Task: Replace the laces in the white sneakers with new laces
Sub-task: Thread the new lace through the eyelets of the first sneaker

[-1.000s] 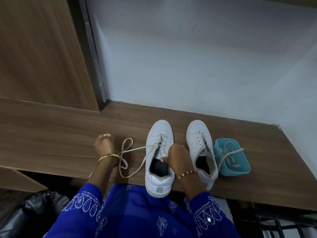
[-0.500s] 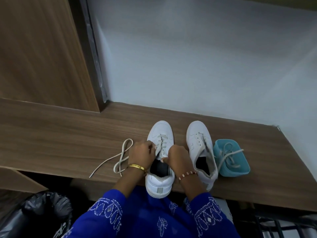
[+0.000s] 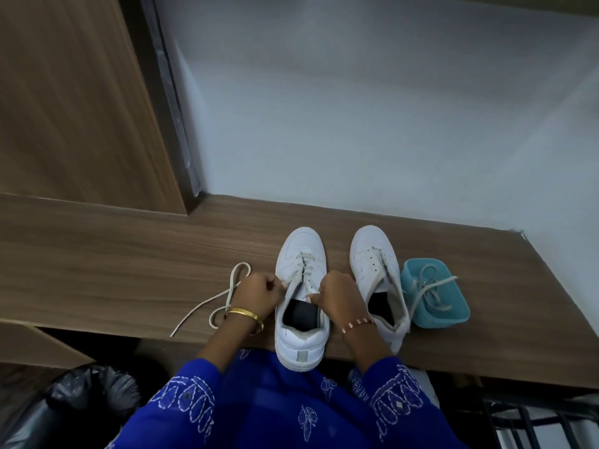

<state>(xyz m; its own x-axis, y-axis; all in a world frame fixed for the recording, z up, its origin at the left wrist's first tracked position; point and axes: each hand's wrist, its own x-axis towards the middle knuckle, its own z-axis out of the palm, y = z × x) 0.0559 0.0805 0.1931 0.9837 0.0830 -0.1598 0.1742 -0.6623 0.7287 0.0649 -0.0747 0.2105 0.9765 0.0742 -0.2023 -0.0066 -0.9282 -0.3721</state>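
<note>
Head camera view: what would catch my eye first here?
Two white sneakers side by side on the wooden desk: the left sneaker, half laced, with the left hand and right hand gripping its sides, and the right sneaker, unlaced. Right of them, a blue tub holds a lace.

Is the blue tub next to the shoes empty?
No. The blue tub holds a loose lace, one end draped over its rim.

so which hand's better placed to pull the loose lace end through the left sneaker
Left. The left hand already pinches the lace at the left sneaker's eyelets, and the slack trails on its side. The right hand steadies the tongue.
</note>
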